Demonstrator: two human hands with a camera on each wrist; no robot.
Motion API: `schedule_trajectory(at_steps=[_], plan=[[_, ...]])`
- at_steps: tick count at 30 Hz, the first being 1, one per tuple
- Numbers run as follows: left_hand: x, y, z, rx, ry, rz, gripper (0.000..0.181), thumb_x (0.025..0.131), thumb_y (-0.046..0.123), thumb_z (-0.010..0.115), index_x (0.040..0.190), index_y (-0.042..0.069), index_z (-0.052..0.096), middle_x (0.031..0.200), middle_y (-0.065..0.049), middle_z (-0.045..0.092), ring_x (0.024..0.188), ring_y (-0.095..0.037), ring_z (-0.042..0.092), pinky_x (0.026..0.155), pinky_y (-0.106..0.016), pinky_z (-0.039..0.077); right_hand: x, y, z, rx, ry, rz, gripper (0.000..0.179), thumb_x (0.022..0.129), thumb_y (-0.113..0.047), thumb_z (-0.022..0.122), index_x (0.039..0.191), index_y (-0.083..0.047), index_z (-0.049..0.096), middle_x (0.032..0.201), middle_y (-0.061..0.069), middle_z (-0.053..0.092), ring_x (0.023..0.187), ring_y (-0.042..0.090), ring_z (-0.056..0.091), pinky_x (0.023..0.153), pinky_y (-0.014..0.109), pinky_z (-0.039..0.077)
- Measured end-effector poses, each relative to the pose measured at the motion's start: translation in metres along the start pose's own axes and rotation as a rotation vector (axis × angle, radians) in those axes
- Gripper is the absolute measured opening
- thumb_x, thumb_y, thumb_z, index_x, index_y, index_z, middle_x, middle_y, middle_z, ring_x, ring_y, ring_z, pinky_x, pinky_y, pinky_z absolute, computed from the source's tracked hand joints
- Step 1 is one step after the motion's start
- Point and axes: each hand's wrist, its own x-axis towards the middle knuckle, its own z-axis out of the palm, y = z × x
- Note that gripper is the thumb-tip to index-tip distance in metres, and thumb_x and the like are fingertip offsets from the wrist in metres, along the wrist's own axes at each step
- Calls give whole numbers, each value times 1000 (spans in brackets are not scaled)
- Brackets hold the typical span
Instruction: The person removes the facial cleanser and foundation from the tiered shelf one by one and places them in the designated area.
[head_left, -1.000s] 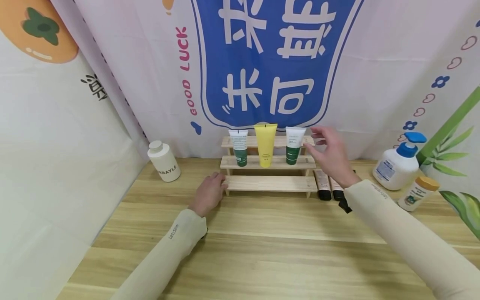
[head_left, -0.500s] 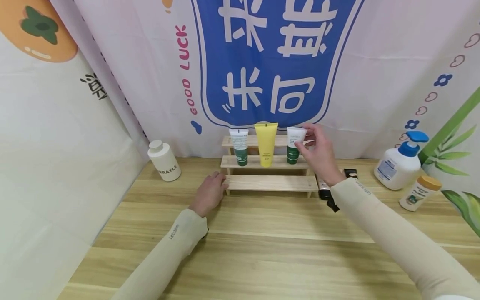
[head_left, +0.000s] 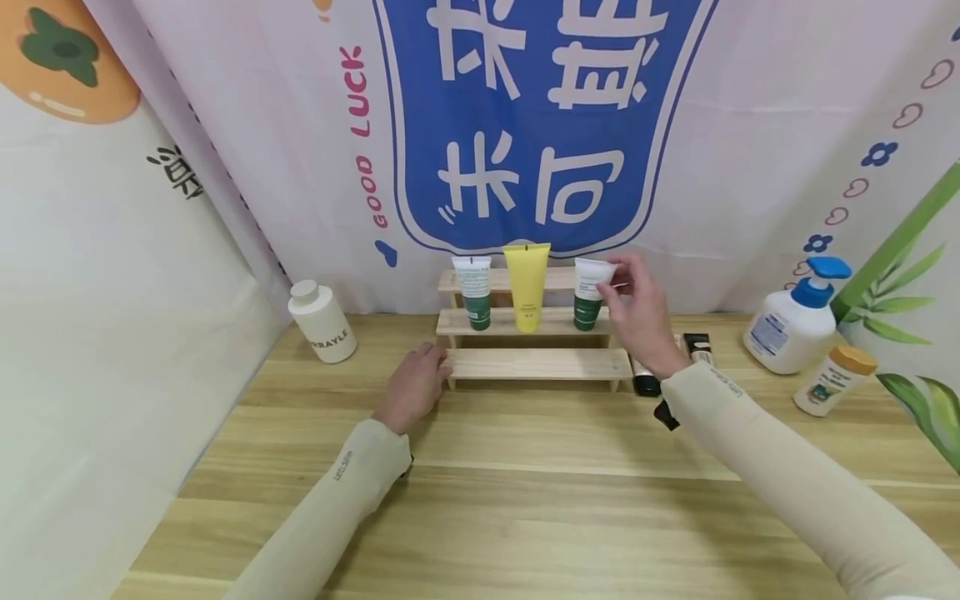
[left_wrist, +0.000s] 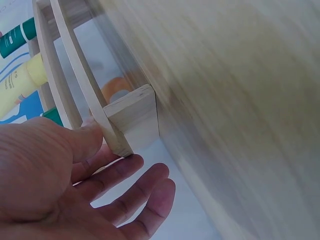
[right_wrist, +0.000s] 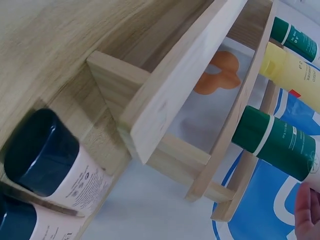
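Note:
On the middle tier of a small wooden step rack (head_left: 536, 364) stand three tubes: a white-and-green tube (head_left: 474, 293) at left, a yellow tube (head_left: 528, 287) in the middle and another white-and-green tube (head_left: 590, 293) at right. My right hand (head_left: 639, 308) pinches the right-hand tube near its white upper end, thumb in front; its green cap is down at the tier. At the rack's left end, my left hand (head_left: 415, 385) holds the lowest board between thumb and index finger, the other fingers (left_wrist: 155, 205) lying loosely below, as the left wrist view shows.
Dark-capped pale pink tubes (right_wrist: 82, 182) lie right of the rack, partly hidden by my right arm in the head view. A white bottle (head_left: 322, 323) stands at left. A blue-pump bottle (head_left: 787, 329) and an orange-capped bottle (head_left: 834, 382) stand at right.
My right hand has come left onto the right-hand tube and grips it; the tube has since shifted slightly right, away from the yellow one. My left hand has stayed at the rack.

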Motion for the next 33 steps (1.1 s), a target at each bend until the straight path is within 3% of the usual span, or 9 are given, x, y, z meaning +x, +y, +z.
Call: schedule_trajectory(at_steps=[7,14,18,24,33], plan=[[0,-2,-2,7,-4,11,28,97,17,56,118,-1,58,111,-13,56,97,-31,55,84,-42,48,-5,-1,-9,4,-19,-10,35,91,-1,61,123,-4,48,102,10,59,85,20,58,74,24,48],[-1,-2,-2,3,8,10,27,96,17,57,117,0,59,111,-12,57,97,-31,55,84,-41,49,-12,0,-27,-49,-38,4,38,91,-3,61,126,-3,48,103,11,61,82,19,55,69,24,44],[0,-1,-2,10,1,12,28,96,17,57,119,0,58,112,-13,57,97,-30,56,84,-41,49,-18,1,-40,-100,-36,-34,38,89,0,64,124,-4,49,99,10,61,78,15,54,65,22,42],[-1,0,-2,9,4,13,28,97,17,56,119,0,58,111,-13,57,97,-31,56,84,-41,49,-30,5,-58,-170,-19,-84,38,85,3,67,120,-3,52,94,9,62,74,12,54,62,18,43],[-3,0,-3,6,6,18,28,97,17,56,119,-1,58,112,-14,57,97,-31,56,84,-40,49,-56,-2,-71,-245,-59,-82,34,84,2,69,115,0,54,88,7,62,70,12,54,60,12,43]])
